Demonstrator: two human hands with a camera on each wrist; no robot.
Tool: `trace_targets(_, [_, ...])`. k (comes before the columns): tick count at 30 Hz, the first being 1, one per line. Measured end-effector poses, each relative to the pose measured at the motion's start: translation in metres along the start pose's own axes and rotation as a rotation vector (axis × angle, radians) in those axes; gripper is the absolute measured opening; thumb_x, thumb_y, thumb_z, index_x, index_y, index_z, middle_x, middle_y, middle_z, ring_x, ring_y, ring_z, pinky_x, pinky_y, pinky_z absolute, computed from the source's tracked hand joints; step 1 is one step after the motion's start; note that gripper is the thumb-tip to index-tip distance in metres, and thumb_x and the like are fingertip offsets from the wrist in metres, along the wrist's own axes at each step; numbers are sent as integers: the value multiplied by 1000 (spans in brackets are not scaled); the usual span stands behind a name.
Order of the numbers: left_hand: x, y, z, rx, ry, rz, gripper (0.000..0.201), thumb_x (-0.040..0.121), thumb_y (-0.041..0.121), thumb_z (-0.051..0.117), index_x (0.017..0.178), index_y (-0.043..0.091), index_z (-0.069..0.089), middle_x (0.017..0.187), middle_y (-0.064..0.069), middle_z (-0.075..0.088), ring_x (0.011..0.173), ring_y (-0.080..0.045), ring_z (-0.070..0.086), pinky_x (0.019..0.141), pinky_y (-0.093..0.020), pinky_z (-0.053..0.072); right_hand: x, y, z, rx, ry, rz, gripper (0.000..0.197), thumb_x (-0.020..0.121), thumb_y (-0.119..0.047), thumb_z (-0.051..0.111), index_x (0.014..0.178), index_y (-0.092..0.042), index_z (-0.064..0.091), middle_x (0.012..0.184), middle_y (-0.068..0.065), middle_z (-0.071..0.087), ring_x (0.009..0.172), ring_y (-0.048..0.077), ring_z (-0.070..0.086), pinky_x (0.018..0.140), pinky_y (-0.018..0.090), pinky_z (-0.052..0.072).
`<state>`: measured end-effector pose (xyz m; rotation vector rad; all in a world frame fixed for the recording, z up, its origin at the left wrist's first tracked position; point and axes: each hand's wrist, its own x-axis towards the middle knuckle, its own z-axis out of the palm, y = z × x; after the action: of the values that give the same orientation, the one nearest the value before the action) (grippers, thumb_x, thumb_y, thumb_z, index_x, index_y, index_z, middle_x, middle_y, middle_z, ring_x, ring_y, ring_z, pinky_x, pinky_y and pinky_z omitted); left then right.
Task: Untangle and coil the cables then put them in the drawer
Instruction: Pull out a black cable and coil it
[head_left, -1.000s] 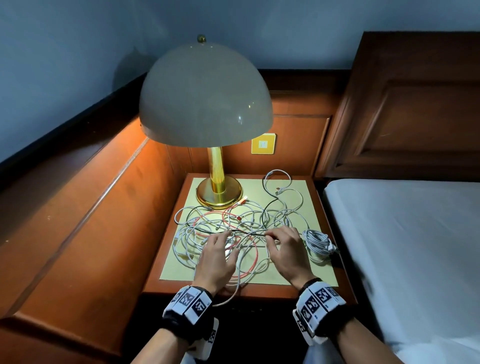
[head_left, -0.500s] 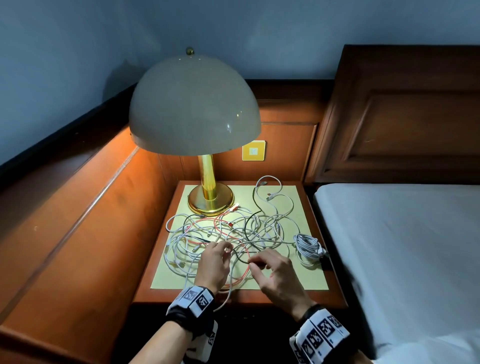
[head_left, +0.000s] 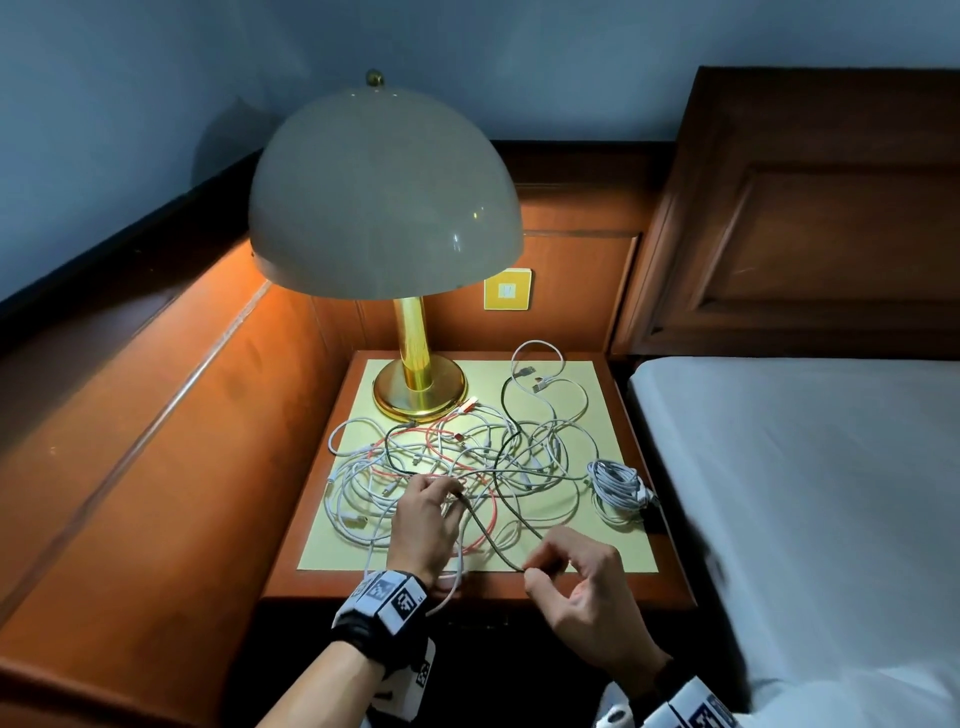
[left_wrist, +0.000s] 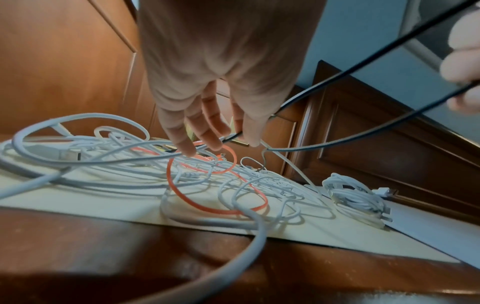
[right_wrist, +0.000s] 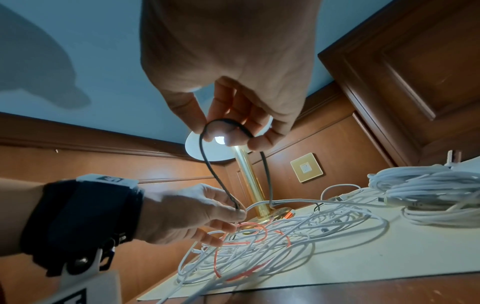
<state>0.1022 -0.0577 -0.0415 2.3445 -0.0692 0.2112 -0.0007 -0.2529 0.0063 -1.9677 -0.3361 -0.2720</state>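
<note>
A tangle of white, orange and black cables (head_left: 467, 467) lies on the yellow mat of the nightstand. My left hand (head_left: 454, 493) sits over the tangle's near side and pinches the black cable (head_left: 488, 535) between thumb and fingers (left_wrist: 207, 139). My right hand (head_left: 535, 569) hovers at the front edge, raised a little, and pinches a loop of the same black cable (right_wrist: 223, 123). The black cable (left_wrist: 337, 80) runs taut between the two hands. A coiled white cable (head_left: 618, 486) rests at the mat's right edge.
A brass lamp (head_left: 415, 384) with a wide dome shade stands at the back left of the nightstand (head_left: 670, 587). Wood panelling rises on the left and behind. A bed with a white sheet (head_left: 805, 493) adjoins on the right. The nightstand's front is in dark shade.
My right hand has drawn back from the tangle to the front edge, pulling a length of black cable out with it. My left hand has stayed on the tangle.
</note>
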Motion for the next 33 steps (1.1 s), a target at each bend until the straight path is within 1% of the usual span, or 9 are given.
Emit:
trace_targets(8, [-18,4,-19,-115,5,87,7,85,18,78,91,19,75,93,8,65,90,-7,61,82,-27,49,8,41,1,-148,-95,188,31,88,-56,53,90,-28,68,96,-17,64,101,2,57,80,14,42])
trace_targets(11, [-25,4,-25,-160,-38,97,9,83,18,80,88,20,73,91,13,64,92,-4,61,82,-33,56,20,58,8,-283,-126,234,18,91,-39,59,99,-25,68,106,-13,62,109,5,53,90,25,42])
trace_targets(14, [-32,5,-27,-143,-48,116,13,81,20,81,84,22,69,89,14,64,89,-7,61,82,-37,55,33,66,17,-479,-225,365,25,94,-36,58,115,-23,63,121,-8,56,119,16,46,100,38,42])
trace_targets(18, [-41,2,-24,-116,-40,110,15,80,17,81,82,22,67,88,10,64,87,-12,61,82,-41,54,44,46,18,-204,-133,324,25,97,-44,61,101,-20,69,104,-6,68,97,6,61,85,23,48])
trace_targets(20, [-43,3,-22,-104,-38,116,14,80,16,80,83,21,67,88,10,64,87,-11,61,84,-41,54,44,27,23,-95,-229,302,30,94,-48,64,93,-20,71,89,-6,72,82,2,65,74,16,50])
trace_targets(24, [-40,5,-19,-101,-53,118,13,81,13,81,86,18,70,89,7,66,88,-14,61,85,-36,51,37,28,36,-249,-303,203,32,90,-50,58,80,-20,61,73,-2,67,70,17,62,71,40,54])
trace_targets(26, [-36,3,-19,-78,-50,112,11,82,14,81,87,18,71,89,7,66,86,-14,61,83,-32,50,32,29,35,-187,-268,216,34,94,-49,54,79,-19,58,69,-1,65,68,18,61,69,44,53])
trace_targets(30, [-24,-4,-22,-10,-51,70,5,86,11,76,89,14,73,91,3,65,87,-14,58,84,-27,46,22,12,19,2,-205,188,33,98,-33,60,72,-14,63,65,2,65,64,15,61,66,39,50])
trace_targets(33, [-15,-14,-26,20,-51,19,2,88,11,74,88,13,75,92,2,66,87,-15,58,87,-33,49,13,11,-2,23,-338,239,32,94,-23,65,64,-13,64,61,2,64,58,9,58,59,27,43])
